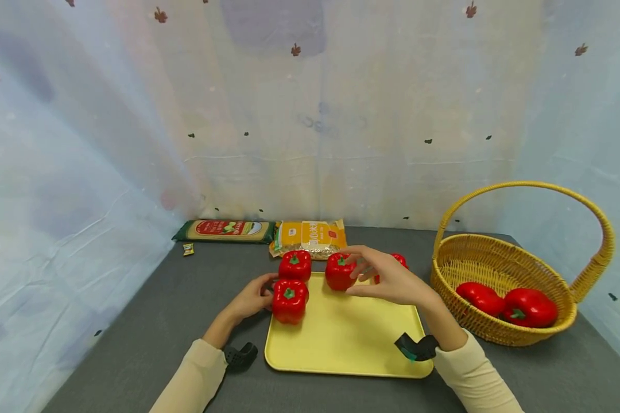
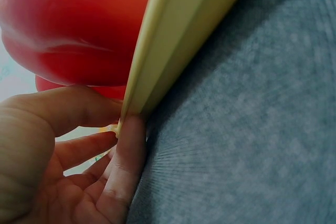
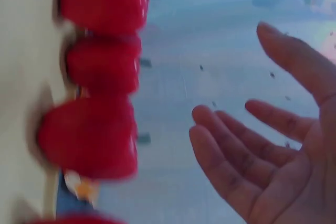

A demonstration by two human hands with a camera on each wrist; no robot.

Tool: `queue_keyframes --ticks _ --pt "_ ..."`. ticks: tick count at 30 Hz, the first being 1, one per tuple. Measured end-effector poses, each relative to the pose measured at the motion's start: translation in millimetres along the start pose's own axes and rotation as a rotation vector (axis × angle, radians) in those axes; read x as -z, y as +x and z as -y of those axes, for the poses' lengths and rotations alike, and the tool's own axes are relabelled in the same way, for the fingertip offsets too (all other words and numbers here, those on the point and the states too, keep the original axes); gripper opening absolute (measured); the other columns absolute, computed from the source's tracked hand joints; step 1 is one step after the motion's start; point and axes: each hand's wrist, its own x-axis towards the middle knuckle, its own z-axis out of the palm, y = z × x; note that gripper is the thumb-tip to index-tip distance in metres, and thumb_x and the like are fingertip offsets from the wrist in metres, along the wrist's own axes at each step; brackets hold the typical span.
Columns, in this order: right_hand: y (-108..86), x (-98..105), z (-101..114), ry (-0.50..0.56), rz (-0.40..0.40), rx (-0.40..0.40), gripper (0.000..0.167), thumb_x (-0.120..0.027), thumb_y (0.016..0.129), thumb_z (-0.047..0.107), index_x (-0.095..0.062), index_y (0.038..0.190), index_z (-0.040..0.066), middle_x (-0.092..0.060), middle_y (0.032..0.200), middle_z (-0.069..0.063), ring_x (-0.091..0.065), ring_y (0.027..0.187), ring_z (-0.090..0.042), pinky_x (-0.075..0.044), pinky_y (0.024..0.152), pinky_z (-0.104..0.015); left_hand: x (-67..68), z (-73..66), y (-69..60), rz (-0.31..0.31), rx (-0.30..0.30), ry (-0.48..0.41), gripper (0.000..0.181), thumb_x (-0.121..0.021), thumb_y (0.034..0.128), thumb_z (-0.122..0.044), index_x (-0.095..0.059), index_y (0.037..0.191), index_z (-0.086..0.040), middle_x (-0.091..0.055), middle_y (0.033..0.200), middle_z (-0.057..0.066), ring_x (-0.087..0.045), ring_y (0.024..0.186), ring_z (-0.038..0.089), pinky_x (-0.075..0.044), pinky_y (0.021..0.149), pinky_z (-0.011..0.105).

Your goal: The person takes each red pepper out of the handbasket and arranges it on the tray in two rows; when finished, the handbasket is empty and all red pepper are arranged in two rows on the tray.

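Several red bell peppers stand on a yellow tray. At its left side are a near pepper and a far pepper; a third pepper is at the back, and another pepper is partly hidden behind my right hand. My left hand pinches the tray's left rim, thumb on the inner side and fingers outside, beside the near pepper. Above the tray's back part hangs my right hand, fingers spread and holding nothing; in the right wrist view its palm is apart from the peppers.
To the right stands a yellow wicker basket with a tall handle and two red peppers inside. Against the back curtain lie a green package and a yellow grain bag. A small yellow packet lies at back left.
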Motion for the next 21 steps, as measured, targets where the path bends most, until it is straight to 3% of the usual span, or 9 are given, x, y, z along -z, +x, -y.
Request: queue_keyframes --ticks 3,8,12,17,21 --pt "-15.4 18 -6 -0.061 -0.038 0.022 0.064 -0.073 0.08 0.033 -0.044 0.135 0.018 -0.056 0.119 -0.004 -0.062 0.095 -0.02 -0.052 0.08 -0.037 -0.4 -9.9 -5.6 0.005 -0.001 0.009 0.055 -0.047 0.0837 0.011 -0.032 0.136 0.011 -0.049 0.108 0.02 -0.054 0.071 0.016 -0.052 0.065 0.035" --pt "-42.8 52 -15 -0.153 -0.111 -0.008 0.06 -0.074 0.08 0.026 -0.047 0.133 0.018 -0.056 0.121 0.001 -0.061 0.096 -0.021 -0.052 0.08 -0.036 -0.7 -28.4 -14.9 0.019 -0.003 0.008 0.053 -0.047 0.0835 0.01 -0.033 0.135 0.013 -0.05 0.107 0.021 -0.054 0.072 0.015 -0.052 0.066 0.036" --pt "-64.4 79 -26 -0.213 -0.131 -0.05 0.056 -0.074 0.079 0.021 -0.051 0.13 0.016 -0.056 0.121 0.0 -0.059 0.1 -0.018 -0.05 0.082 -0.032 -0.6 -32.0 -17.0 0.022 0.002 0.006 0.053 -0.046 0.0835 0.01 -0.033 0.135 0.013 -0.049 0.109 0.022 -0.054 0.073 0.015 -0.052 0.066 0.035" --pt "-88.5 113 -44 -0.158 -0.087 -0.167 0.053 -0.071 0.082 0.017 -0.049 0.131 0.015 -0.054 0.124 -0.006 -0.056 0.106 -0.007 -0.049 0.083 -0.023 0.0 -29.5 -15.5 0.021 -0.008 0.0 0.054 -0.045 0.0834 0.011 -0.033 0.135 0.013 -0.049 0.109 0.022 -0.053 0.073 0.016 -0.052 0.066 0.036" --pt "-104.8 135 -60 -0.065 -0.03 -0.259 0.053 -0.067 0.086 0.014 -0.046 0.134 0.013 -0.052 0.128 -0.01 -0.055 0.109 -0.004 -0.049 0.082 -0.023 -0.3 -27.6 -14.4 0.024 -0.006 -0.002 0.054 -0.046 0.0832 0.011 -0.033 0.136 0.013 -0.049 0.109 0.022 -0.053 0.072 0.016 -0.051 0.066 0.037"
